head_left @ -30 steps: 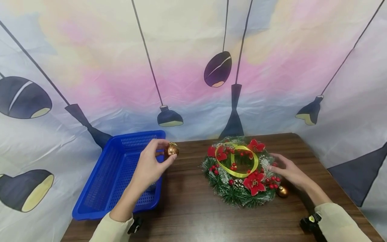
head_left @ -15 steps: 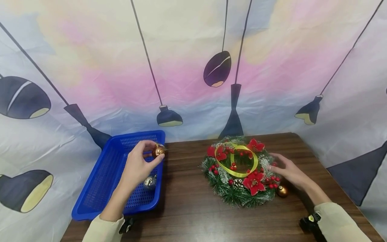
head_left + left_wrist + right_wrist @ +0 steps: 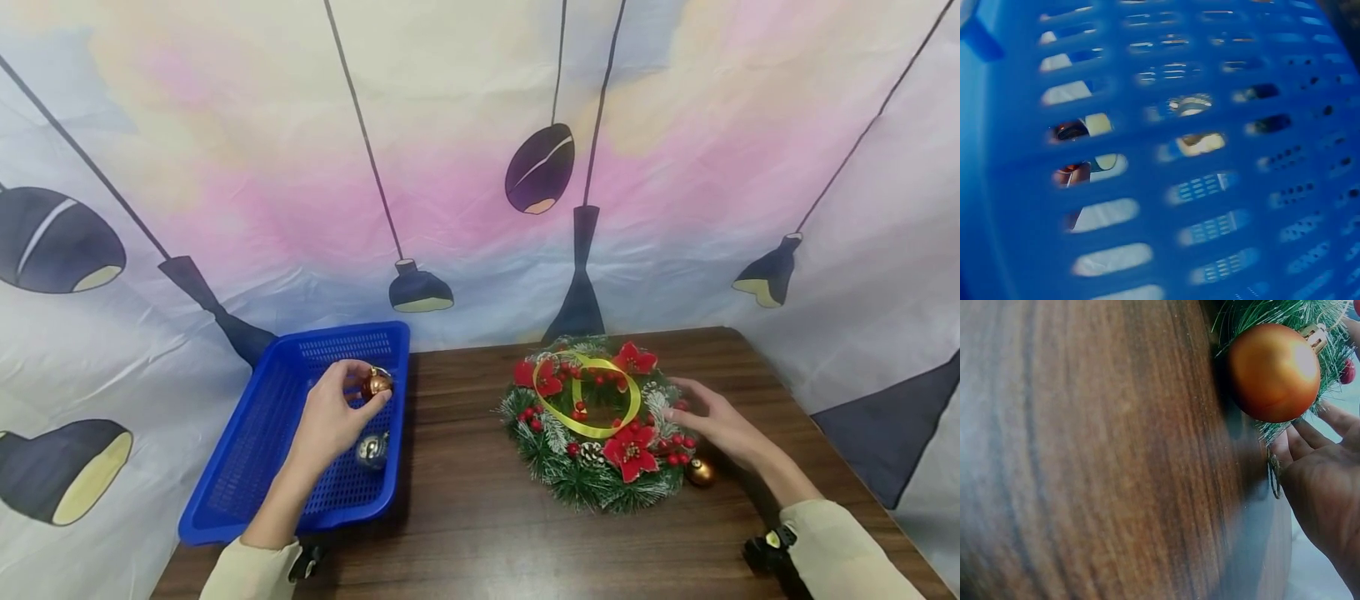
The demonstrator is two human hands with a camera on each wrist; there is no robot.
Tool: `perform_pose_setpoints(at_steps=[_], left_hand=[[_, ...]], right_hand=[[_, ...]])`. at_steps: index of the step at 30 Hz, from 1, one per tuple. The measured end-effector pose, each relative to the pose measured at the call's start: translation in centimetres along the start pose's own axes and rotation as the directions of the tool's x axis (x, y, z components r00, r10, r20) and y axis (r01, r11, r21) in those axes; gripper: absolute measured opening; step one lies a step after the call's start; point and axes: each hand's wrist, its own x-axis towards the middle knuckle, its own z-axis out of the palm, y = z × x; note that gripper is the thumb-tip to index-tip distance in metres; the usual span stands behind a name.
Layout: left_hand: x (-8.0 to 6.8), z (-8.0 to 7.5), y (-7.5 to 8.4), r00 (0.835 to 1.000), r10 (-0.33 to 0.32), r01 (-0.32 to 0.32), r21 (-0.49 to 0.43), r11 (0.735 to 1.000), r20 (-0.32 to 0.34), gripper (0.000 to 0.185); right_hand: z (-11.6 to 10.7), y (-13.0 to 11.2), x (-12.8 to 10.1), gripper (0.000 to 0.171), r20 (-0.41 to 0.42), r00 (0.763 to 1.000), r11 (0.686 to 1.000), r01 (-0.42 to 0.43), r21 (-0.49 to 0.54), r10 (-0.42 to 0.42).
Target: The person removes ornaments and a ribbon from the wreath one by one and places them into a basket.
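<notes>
My left hand (image 3: 327, 422) pinches a shiny copper-gold bauble (image 3: 377, 383) between thumb and fingers, over the blue plastic basket (image 3: 396, 462). Below it in the basket lies a silvery bauble (image 3: 371, 452). The left wrist view shows mostly the basket's slotted wall (image 3: 1141, 159), with the hand hidden. At the right, my right hand (image 3: 722, 423) grips the outer edge of a green Christmas wreath (image 3: 585, 483) with red flowers, berries and pinecones. A yellow ribbon loop (image 3: 633, 407) lies on top. Close under that hand, a matte orange-gold bauble (image 3: 1274, 373) rests against the wreath.
The brown wooden table (image 3: 465, 533) carries everything, its bare grain showing between basket and wreath. Right behind its back edge hangs a cloth backdrop (image 3: 465, 183) printed with dark lamps.
My left hand has carried the copper-gold bauble left and slightly down, from beside the basket's rim to over its inside. The silvery bauble has come into sight. My right hand stays put.
</notes>
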Motion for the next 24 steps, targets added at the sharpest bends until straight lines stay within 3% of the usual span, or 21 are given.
perform_pose_setpoints(at_steps=[13,24], left_hand=[[-0.5,0.8,-2.4,0.997,-0.068,0.067,0.021,0.998,0.043,0.044],[-0.5,0.9,-2.6,0.986,-0.123,0.120,0.036,0.992,0.111,0.045]], right_hand=[[0.0,0.0,0.1,0.077,0.008,1.000,1.000,-0.024,-0.003,0.024],[-0.1,-0.2,0.1,0.076,0.010,1.000,1.000,-0.023,-0.013,0.023]])
